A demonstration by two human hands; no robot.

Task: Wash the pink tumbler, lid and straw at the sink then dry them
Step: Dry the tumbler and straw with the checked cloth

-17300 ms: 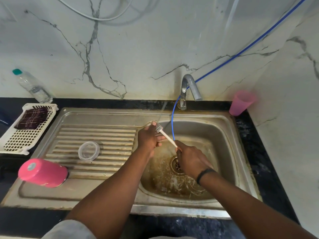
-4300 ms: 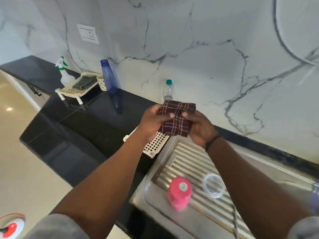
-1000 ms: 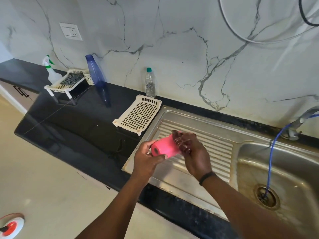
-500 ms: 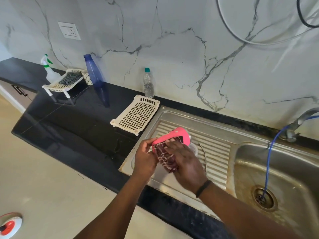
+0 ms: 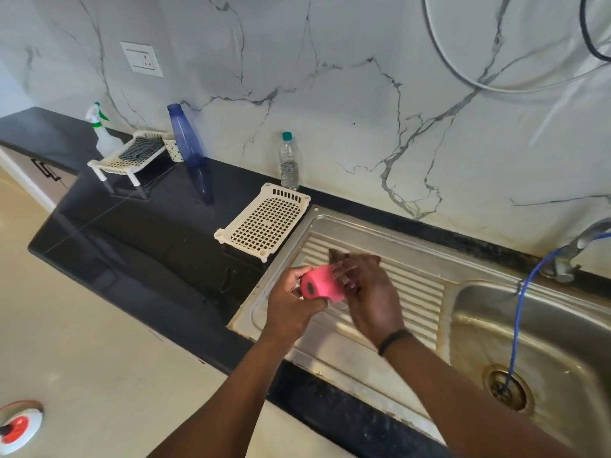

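**Drying the tumbler over the drainboard**

Your left hand curls round the base end of the pink tumbler, thumb below, fingers over the top, holding it on its side above the drainboard. Your right hand closes round the tumbler's other end, pressing a dark checked cloth against it. The cloth is blurred and mostly covered by your fingers, and the tumbler's mouth is hidden behind that hand.

The steel sink sits to the right, its far edge cut off, with a blue hose running from the tap into the drain. Left of the drainboard, a white perforated tray lies on the black counter, a small clear bottle behind it against the marble wall.
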